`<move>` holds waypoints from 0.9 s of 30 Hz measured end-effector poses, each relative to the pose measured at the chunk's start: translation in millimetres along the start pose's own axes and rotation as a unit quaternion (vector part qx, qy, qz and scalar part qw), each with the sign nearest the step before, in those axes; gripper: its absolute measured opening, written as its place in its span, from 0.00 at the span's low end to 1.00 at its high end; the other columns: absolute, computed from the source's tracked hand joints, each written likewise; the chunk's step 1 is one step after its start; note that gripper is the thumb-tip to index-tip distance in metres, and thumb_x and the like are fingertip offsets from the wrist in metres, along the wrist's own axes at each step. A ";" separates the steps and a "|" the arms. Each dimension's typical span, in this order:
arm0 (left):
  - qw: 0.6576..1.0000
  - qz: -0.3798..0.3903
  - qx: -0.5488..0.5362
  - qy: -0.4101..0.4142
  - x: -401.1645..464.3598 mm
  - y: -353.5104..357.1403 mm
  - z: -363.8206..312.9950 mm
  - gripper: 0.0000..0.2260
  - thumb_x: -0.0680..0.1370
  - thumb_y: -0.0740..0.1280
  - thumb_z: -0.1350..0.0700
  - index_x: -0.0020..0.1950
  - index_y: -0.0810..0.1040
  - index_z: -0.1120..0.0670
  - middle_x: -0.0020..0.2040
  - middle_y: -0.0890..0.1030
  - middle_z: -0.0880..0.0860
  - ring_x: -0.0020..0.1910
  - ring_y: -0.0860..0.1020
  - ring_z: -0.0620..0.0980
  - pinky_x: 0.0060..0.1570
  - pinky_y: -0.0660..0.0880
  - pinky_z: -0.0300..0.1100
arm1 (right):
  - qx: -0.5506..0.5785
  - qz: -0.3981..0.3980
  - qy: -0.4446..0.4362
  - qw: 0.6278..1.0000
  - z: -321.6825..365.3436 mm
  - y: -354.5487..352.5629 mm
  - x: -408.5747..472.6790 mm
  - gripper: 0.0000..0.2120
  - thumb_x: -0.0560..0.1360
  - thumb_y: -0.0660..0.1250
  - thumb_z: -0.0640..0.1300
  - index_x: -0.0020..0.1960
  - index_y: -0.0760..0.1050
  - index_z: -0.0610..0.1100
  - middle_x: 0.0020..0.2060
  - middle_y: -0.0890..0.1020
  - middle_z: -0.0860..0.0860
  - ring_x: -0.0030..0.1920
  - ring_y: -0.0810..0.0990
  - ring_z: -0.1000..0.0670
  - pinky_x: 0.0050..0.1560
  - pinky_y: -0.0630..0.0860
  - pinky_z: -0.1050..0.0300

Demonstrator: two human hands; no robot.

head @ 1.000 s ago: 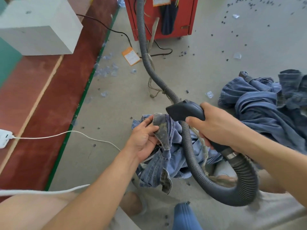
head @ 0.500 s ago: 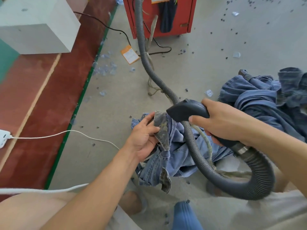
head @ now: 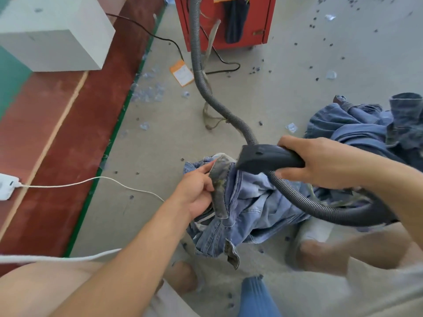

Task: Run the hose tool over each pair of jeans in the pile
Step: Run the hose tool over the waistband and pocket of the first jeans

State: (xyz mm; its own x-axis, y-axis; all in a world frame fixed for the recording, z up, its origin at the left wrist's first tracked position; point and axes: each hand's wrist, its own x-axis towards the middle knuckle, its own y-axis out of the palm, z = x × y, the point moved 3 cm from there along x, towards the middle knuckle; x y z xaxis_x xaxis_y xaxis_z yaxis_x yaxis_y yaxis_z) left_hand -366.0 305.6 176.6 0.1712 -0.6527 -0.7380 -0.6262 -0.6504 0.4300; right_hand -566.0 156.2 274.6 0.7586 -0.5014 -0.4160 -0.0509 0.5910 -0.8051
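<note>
Jeans (head: 247, 202) are held up by the left hand (head: 198, 193); the hose tool (head: 267, 159), gripped by the right hand (head: 320, 162), is judged mid-pass; the waistband needs sweeping next.

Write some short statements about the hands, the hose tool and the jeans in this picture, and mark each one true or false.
1. The right hand grips the black hose tool. True.
2. The left hand rests flat on the floor. False: it pinches a fold of the light jeans.
3. A darker jeans pile lies to the right. True.
4. The grey hose runs to the white box. False: it runs to the red cabinet.
</note>
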 end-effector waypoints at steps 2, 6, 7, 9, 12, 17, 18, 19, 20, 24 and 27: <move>1.000 -0.001 -0.014 -0.007 -1.2 2.1 -0.1 0.35 0.67 0.44 0.76 0.67 0.76 0.62 0.47 0.78 0.60 0.41 0.76 0.55 0.48 0.74 0.49 | -0.003 0.013 -0.028 1.000 6.0 5.7 -1.0 0.13 0.76 0.69 0.61 0.51 0.66 0.62 0.40 0.79 0.65 0.38 0.79 0.61 0.31 0.69 0.62; 0.998 0.040 -0.043 -0.025 -1.4 1.3 2.6 0.34 0.61 0.50 0.70 0.64 0.77 0.66 0.43 0.78 0.59 0.39 0.77 0.58 0.50 0.78 0.50 | 0.015 0.013 -0.054 0.998 21.7 17.6 4.6 0.13 0.76 0.69 0.61 0.51 0.67 0.60 0.35 0.80 0.56 0.36 0.79 0.58 0.35 0.74 0.59; 0.997 0.060 -0.048 -0.034 -2.0 0.4 2.3 0.30 0.63 0.52 0.67 0.62 0.78 0.66 0.45 0.78 0.60 0.43 0.77 0.59 0.55 0.76 0.52 | 0.027 0.002 -0.058 0.998 24.8 19.1 6.5 0.13 0.76 0.69 0.61 0.51 0.67 0.59 0.36 0.80 0.56 0.36 0.79 0.58 0.36 0.75 0.58; 0.994 0.084 -0.033 -0.062 -3.8 1.2 3.1 0.18 0.70 0.58 0.60 0.57 0.79 0.63 0.48 0.78 0.61 0.46 0.77 0.59 0.53 0.76 0.51 | 0.057 -0.034 -0.059 0.996 26.6 16.9 9.7 0.12 0.76 0.69 0.61 0.50 0.67 0.59 0.36 0.80 0.56 0.37 0.79 0.59 0.35 0.72 0.58; 0.993 0.071 0.035 -0.083 -1.8 2.9 6.6 0.14 0.80 0.68 0.52 0.59 0.82 0.61 0.58 0.84 0.62 0.52 0.83 0.58 0.52 0.83 0.51 | 0.079 -0.069 -0.041 0.994 15.1 0.1 10.6 0.11 0.76 0.69 0.62 0.49 0.69 0.59 0.35 0.80 0.57 0.35 0.80 0.60 0.31 0.71 0.65; 0.999 -0.001 0.030 -0.029 1.9 -7.3 0.5 0.11 0.84 0.65 0.56 0.60 0.82 0.61 0.56 0.84 0.62 0.49 0.84 0.57 0.56 0.82 0.53 | 0.081 -0.023 -0.011 0.996 -10.2 -13.8 0.7 0.08 0.76 0.70 0.61 0.46 0.72 0.62 0.32 0.82 0.63 0.28 0.81 0.58 0.29 0.71 0.68; 0.999 -0.015 0.030 -0.026 2.4 -8.6 0.4 0.10 0.84 0.65 0.57 0.59 0.82 0.61 0.55 0.84 0.63 0.48 0.84 0.57 0.56 0.82 0.53 | 0.079 -0.018 -0.012 0.997 -11.6 -12.3 -0.5 0.08 0.76 0.71 0.60 0.46 0.73 0.61 0.31 0.82 0.63 0.28 0.80 0.59 0.30 0.72 0.69; 0.999 -0.028 0.033 -0.026 2.8 -9.0 0.7 0.10 0.84 0.66 0.57 0.57 0.83 0.61 0.54 0.85 0.63 0.48 0.84 0.57 0.54 0.83 0.53 | 0.074 -0.014 -0.014 0.997 -11.1 -10.1 -0.9 0.08 0.76 0.72 0.60 0.46 0.75 0.60 0.31 0.82 0.64 0.28 0.81 0.59 0.32 0.72 0.71; 0.998 -0.038 0.036 -0.028 2.5 -8.0 1.3 0.10 0.83 0.66 0.56 0.57 0.83 0.61 0.55 0.85 0.63 0.48 0.84 0.58 0.52 0.84 0.53 | 0.064 -0.010 -0.017 0.998 -9.2 -7.7 -0.6 0.09 0.75 0.72 0.61 0.46 0.76 0.58 0.31 0.82 0.64 0.29 0.81 0.60 0.33 0.72 0.71; 0.997 -0.056 0.013 -0.044 -0.3 -1.2 5.4 0.10 0.83 0.67 0.55 0.56 0.83 0.62 0.54 0.85 0.63 0.45 0.86 0.58 0.41 0.85 0.51 | 0.004 0.002 -0.041 0.999 4.5 6.5 2.4 0.13 0.74 0.69 0.65 0.47 0.76 0.57 0.33 0.82 0.63 0.34 0.80 0.60 0.32 0.70 0.64; 0.997 -0.054 -0.001 -0.062 -1.5 -2.2 5.8 0.14 0.83 0.67 0.54 0.62 0.82 0.62 0.59 0.84 0.63 0.51 0.85 0.59 0.42 0.84 0.49 | -0.030 -0.040 -0.038 0.998 14.9 18.5 5.7 0.14 0.75 0.68 0.66 0.50 0.76 0.56 0.31 0.79 0.57 0.33 0.77 0.58 0.34 0.69 0.60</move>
State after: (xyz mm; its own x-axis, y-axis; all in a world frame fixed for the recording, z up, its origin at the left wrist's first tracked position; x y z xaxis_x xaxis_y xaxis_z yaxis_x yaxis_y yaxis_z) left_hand -369.3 310.2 173.8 0.1428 -0.5253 -0.8388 -0.6071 -0.7158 0.3449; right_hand -552.9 173.6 263.6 0.8084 -0.4956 -0.3178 -0.0244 0.5111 -0.8592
